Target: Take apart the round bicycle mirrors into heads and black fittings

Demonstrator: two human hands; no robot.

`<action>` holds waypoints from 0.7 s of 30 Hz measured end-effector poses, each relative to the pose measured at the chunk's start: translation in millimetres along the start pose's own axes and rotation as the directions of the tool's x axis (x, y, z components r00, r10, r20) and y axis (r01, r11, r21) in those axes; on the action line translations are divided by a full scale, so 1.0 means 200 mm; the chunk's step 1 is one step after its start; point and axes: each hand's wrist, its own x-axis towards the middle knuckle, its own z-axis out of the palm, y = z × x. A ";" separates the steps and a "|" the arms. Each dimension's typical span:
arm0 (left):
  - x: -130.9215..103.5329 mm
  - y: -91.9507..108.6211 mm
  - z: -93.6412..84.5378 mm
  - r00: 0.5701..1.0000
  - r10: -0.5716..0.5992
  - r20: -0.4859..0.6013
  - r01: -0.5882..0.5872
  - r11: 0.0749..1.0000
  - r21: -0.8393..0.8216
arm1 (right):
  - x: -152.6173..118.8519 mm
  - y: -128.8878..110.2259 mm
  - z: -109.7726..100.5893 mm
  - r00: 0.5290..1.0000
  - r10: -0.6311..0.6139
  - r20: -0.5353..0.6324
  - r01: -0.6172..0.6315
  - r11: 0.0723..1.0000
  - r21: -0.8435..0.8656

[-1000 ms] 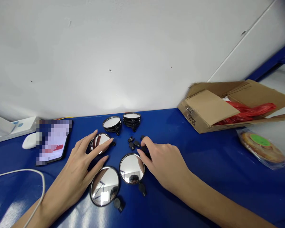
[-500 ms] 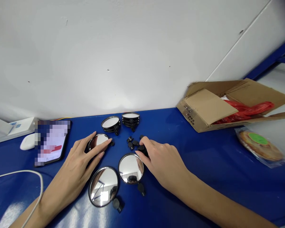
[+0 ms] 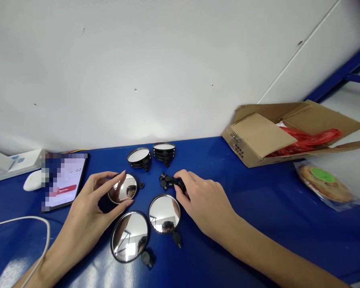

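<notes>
Compared with the earlier frame, the left hand (image 3: 85, 210) has lifted its index finger off the glass to the far rim of the held mirror (image 3: 126, 185); this mirror sits slightly lower in the frame, left of centre. I read the left fingers as spread around its rim, with the thumb at the lower right edge; clamping force: cannot tell. The right hand (image 3: 208, 200) pinches a black connector (image 3: 182, 185) between thumb and index finger, at centre.

Fault conditions, as I judge them:
- White cable (image 3: 48, 234), crossing the left wrist: a sharp arm withdrawal could snag it.
- Two front mirrors (image 3: 130, 237) (image 3: 165, 213), lower centre: a low sweep of either hand could smear or scratch the glass.
- Loose connectors (image 3: 164, 184), bunched against the right fingertips: a wide pinch could catch two or scatter them.

Surroundings: a white wall (image 3: 168, 72) fills the upper frame, above a glossy blue tabletop (image 3: 273, 200) with glare at lower left. I note an open carton (image 3: 249, 140) at right, a phone (image 3: 69, 170) at left, a wrapped pastry (image 3: 324, 184) at far right and two mirror stacks (image 3: 139, 156) (image 3: 164, 149) near the wall.
</notes>
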 end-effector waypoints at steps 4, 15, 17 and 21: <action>0.01 -0.01 0.00 0.994 -0.107 -0.025 0.102 0.984 -0.143 | -0.01 0.01 0.02 0.997 -0.015 -0.077 0.022 0.995 0.095; 0.01 0.15 -0.06 0.964 -0.265 -0.036 0.206 0.821 -0.532 | -0.05 0.00 -0.06 0.995 -0.041 -0.093 0.094 0.708 0.700; -0.01 0.17 -0.08 0.975 -0.219 -0.034 0.169 0.834 -0.526 | -0.05 -0.01 -0.08 0.998 -0.051 -0.022 0.047 0.562 0.826; -0.05 0.20 -0.09 0.988 -0.151 -0.019 0.116 0.833 -0.541 | -0.04 -0.01 -0.08 0.998 -0.055 0.028 -0.009 0.322 0.947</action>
